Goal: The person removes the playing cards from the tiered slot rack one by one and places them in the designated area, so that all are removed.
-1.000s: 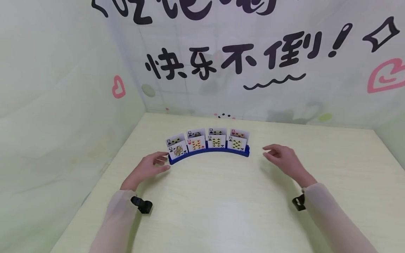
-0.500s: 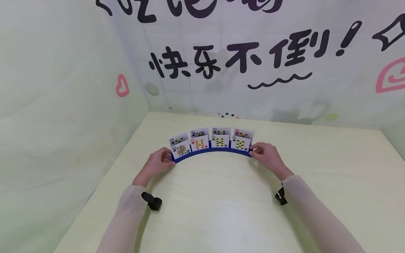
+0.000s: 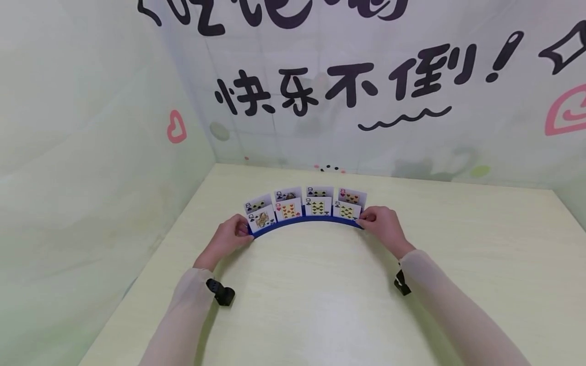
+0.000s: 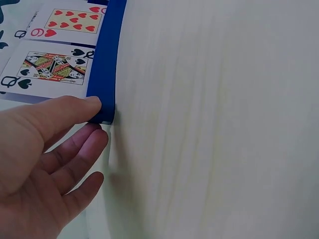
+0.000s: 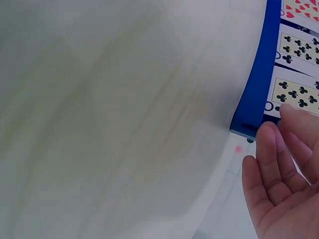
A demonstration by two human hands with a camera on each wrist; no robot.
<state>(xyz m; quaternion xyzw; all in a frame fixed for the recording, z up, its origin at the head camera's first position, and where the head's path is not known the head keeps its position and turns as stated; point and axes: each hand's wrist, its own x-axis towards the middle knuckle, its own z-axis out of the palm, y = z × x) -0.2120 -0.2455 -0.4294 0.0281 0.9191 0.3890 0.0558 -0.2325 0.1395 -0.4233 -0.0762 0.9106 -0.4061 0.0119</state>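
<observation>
A curved blue playing card holder (image 3: pixel 303 220) stands on the table, with playing cards upright in two rows. My left hand (image 3: pixel 226 237) pinches its left end, thumb on the front rail and fingers behind the tip. Beside that thumb are the queen of spades (image 4: pixel 52 68) and a hearts card (image 4: pixel 70 21). My right hand (image 3: pixel 385 226) grips the holder's right end. Its thumb overlaps the lower corner of a clubs card (image 5: pixel 294 94), and the index fingertip lies against the holder's end. Back-row cards (image 3: pixel 352 194) are partly hidden by the front ones.
The pale wooden table (image 3: pixel 316 300) runs back to a white printed wall cloth (image 3: pixel 293 137) with large black characters. Another cloth (image 3: pixel 91 152) hangs along the left side. Black wrist cameras (image 3: pixel 223 293) sit on both sleeves.
Both hands have come in from beside the holder and taken hold of its ends. Since half a second ago the front clubs card at the right has shifted slightly down and left.
</observation>
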